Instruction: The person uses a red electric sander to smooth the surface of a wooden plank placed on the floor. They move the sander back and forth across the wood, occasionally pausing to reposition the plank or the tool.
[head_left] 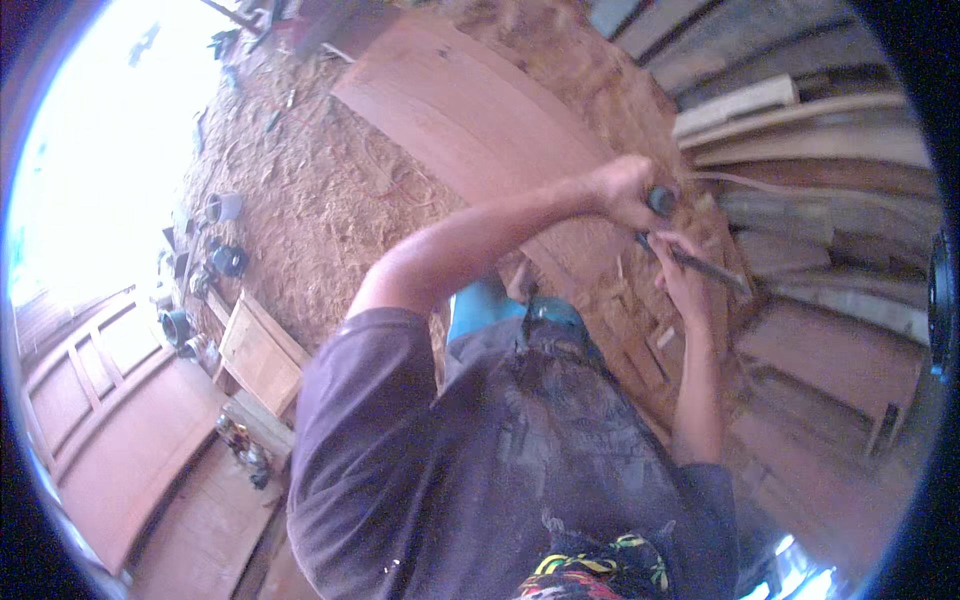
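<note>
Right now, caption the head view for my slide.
Left hand gripping a dark round-ended object, right hand at a slender bar, near a wide wooden board amid shavings.

Left hand [622, 190] curled near right hand [682, 275]

No legible lettering or numbers.
</note>
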